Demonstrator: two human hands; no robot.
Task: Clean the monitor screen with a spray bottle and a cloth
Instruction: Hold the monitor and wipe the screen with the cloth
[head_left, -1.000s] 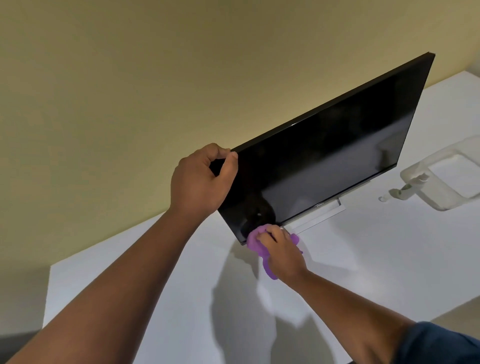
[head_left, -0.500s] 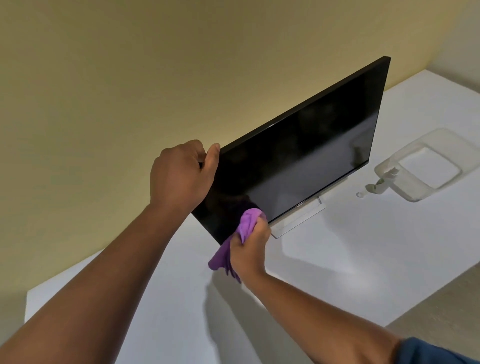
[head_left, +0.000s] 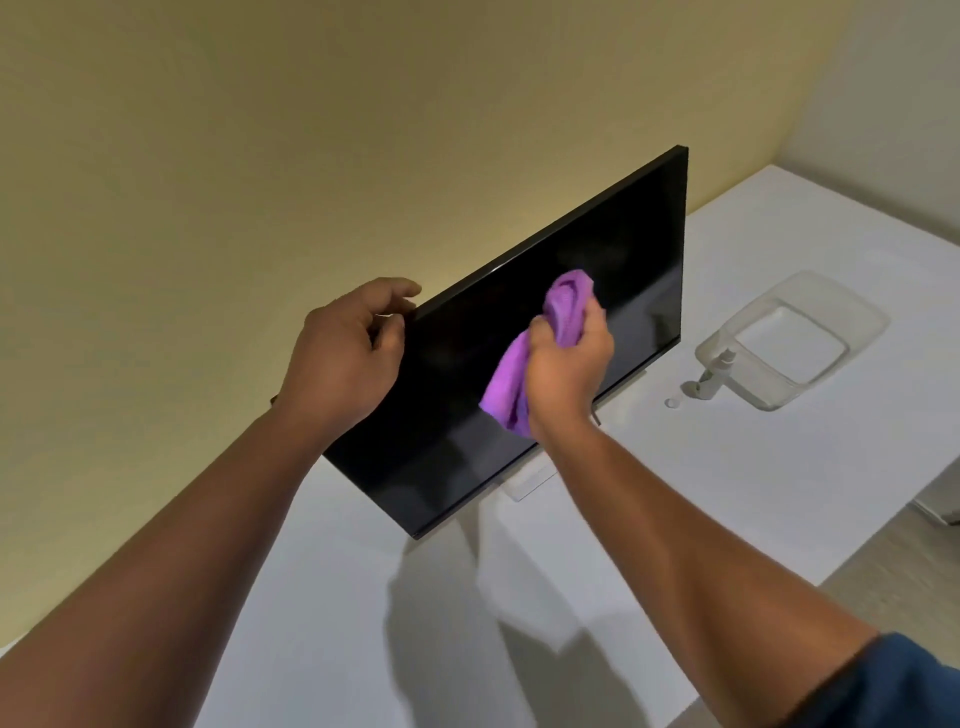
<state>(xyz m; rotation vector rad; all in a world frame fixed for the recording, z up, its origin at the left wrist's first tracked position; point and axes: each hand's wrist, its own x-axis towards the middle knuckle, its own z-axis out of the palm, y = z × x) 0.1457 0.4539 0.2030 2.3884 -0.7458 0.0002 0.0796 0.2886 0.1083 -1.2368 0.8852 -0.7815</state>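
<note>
A black monitor (head_left: 634, 270) with a dark screen stands on a white table (head_left: 727, 493) against the wall. My left hand (head_left: 348, 358) curls around the monitor's top left corner, fingers over the upper edge. My right hand (head_left: 569, 366) grips a bunched purple cloth (head_left: 563, 306) and holds it against the middle of the screen. A clear spray bottle (head_left: 714, 376) lies on its side on the table to the right of the monitor, its nozzle pointing left.
A clear plastic container (head_left: 857, 325) lies on the table at the right, behind the spray bottle. A small white cap (head_left: 671, 402) sits next to the nozzle. The monitor's pale stand base (head_left: 530, 480) shows under the screen. A beige wall (head_left: 311, 156) rises behind.
My right hand has carried the purple cloth from the screen's lower left corner up and right to its middle. My left hand has stayed at the top left corner. The view has shifted.
</note>
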